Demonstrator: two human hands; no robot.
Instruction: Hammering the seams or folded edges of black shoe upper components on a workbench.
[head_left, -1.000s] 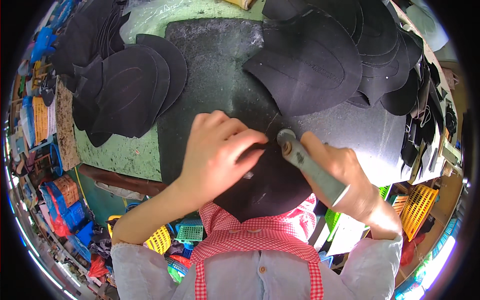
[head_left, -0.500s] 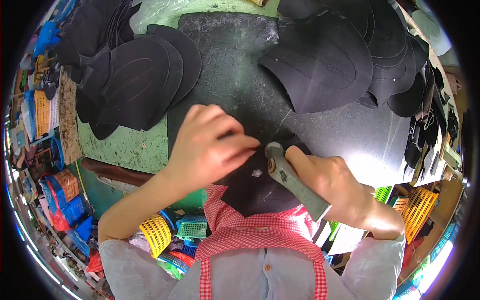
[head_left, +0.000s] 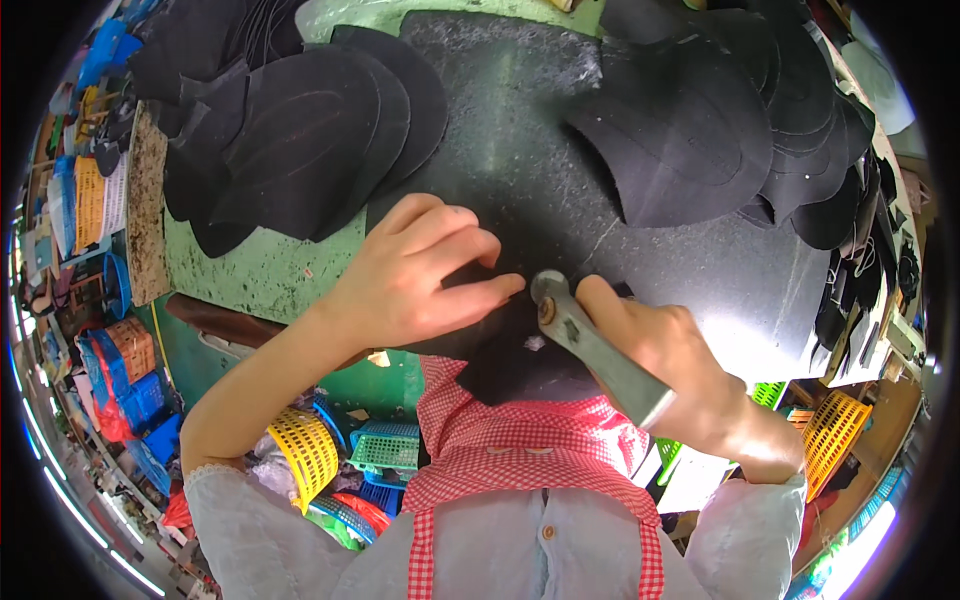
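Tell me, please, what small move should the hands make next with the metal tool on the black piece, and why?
Probably draw the metal tool a little further along the black piece toward the body. The right hand grips the tool with its head on the piece, and the left hand presses the piece flat on the dark slab.

At the centre of the frame the left hand (head_left: 420, 275) presses its fingers onto a black cut piece (head_left: 520, 355) lying on the dark work mat (head_left: 520, 150), while the right hand (head_left: 665, 360) grips a grey metal-handled tool (head_left: 595, 350) whose head meets the piece just beside the left fingertips. Stacks of black curved pieces lie at the upper left (head_left: 300, 140) and upper right (head_left: 720, 120). Coloured plastic baskets (head_left: 310, 450) crowd the floor at the lower left.
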